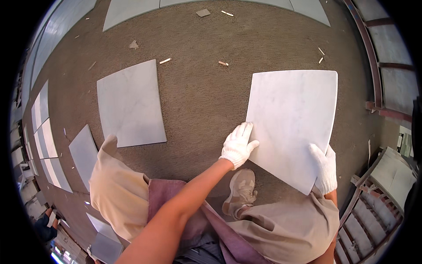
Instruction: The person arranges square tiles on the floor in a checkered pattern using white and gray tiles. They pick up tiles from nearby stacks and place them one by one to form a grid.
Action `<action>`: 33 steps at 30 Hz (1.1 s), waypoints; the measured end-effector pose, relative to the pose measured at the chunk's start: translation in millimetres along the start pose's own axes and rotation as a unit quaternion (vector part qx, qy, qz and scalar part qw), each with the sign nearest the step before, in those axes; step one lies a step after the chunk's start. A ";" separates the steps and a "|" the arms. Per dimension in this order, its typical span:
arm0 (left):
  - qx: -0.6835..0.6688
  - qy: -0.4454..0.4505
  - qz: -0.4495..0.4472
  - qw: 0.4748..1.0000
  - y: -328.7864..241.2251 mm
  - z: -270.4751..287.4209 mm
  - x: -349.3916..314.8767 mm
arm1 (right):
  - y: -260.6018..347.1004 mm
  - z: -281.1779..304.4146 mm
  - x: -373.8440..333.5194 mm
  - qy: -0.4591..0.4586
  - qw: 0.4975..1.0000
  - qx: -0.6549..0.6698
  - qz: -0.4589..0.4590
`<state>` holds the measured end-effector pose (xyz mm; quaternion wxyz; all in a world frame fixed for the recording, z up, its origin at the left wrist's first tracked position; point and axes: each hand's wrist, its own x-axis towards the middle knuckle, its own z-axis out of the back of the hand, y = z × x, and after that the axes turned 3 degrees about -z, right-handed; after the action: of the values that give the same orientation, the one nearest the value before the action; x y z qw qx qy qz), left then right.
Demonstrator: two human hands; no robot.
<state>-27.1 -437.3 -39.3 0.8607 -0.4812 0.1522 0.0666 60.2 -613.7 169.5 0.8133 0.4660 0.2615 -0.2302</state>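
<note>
Nearest in, both gloved hands are gripping one white marble tile (pixel 290 119). The left hand (pixel 238 146) is pressing on the tile's left edge, its fingers (pixel 244 130) lying close together and flat on the top face, thumb out to the side. The right hand (pixel 324 169) is clamping the tile's near right corner, fingers wrapped together over the edge. Below the left fingers a beige shoe (pixel 241 192) is resting on brown ground. Well left of the fingers a grey tile (pixel 130 103) is lying flat. To the right, a wooden rack (pixel 373 207) is holding pale slabs.
</note>
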 end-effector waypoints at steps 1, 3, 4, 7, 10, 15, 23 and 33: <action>-0.024 0.011 0.016 1.000 1.3 6.1 1.1 | 5.0 -4.0 -3.8 0.001 1.000 0.000 0.004; -0.066 -0.008 0.077 0.995 -4.0 23.5 3.9 | 9.0 -12.7 -3.5 0.009 0.998 0.058 0.019; -0.109 -0.042 0.126 0.985 1.6 29.4 6.0 | 13.7 -13.3 -4.1 0.024 0.996 0.081 0.014; -0.297 -0.176 0.187 0.920 33.0 46.1 17.2 | 23.6 -10.8 0.4 0.077 0.984 0.160 0.016; -0.335 -0.168 0.233 0.897 53.0 77.8 25.0 | 9.4 -20.2 21.8 0.082 0.984 0.153 0.028; -0.220 -0.317 0.316 0.867 74.6 129.7 -0.8 | -33.9 -89.5 91.0 0.062 0.992 0.093 0.055; -0.127 -0.376 0.327 0.857 135.6 145.4 -25.6 | -75.5 -179.1 139.0 0.080 0.991 0.050 0.094; -0.109 -0.368 0.350 0.854 133.2 149.0 -19.2 | -68.7 -191.7 174.0 0.097 0.990 0.024 0.101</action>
<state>-50.5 -239.9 -67.6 0.7155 -0.4274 -0.0260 0.5520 109.0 -499.6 -67.8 0.7917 0.5293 0.2856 -0.1070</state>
